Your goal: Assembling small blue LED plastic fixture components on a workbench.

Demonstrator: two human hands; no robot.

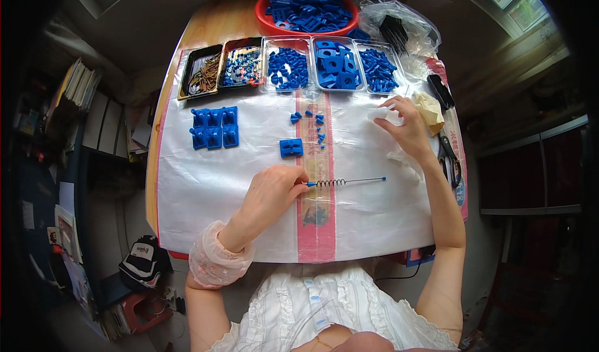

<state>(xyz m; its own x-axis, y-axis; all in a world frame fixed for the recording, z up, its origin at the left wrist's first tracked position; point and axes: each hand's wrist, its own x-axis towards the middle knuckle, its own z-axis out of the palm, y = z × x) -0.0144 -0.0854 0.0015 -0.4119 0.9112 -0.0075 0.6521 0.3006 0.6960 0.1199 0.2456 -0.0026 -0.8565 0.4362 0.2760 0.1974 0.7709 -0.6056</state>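
My left hand point(272, 190) pinches the blue tapered end of a thin rod with a dark coil spring point(331, 183) around it. The rod points right over the table and has a small blue tip at its far end. Farther right and away from me, my right hand point(407, 120) is closed on a crumpled white piece, like tissue point(379, 112). Just beyond my left hand lies a blue block with a raised middle point(291, 148). Several small blue plugs point(296, 117) are scattered behind it. To the left, a group of blue assembled blocks point(214, 127) stands in two rows.
Trays line the back: brown screws point(204, 74), small metal nuts point(242, 67), blue plugs point(288, 69), blue plates point(337, 65) and blue pins point(379, 71). Behind them stands a red basin point(263, 22) of blue parts. Black-handled scissors point(450, 158) lie at the right edge beside crumpled paper point(429, 111).
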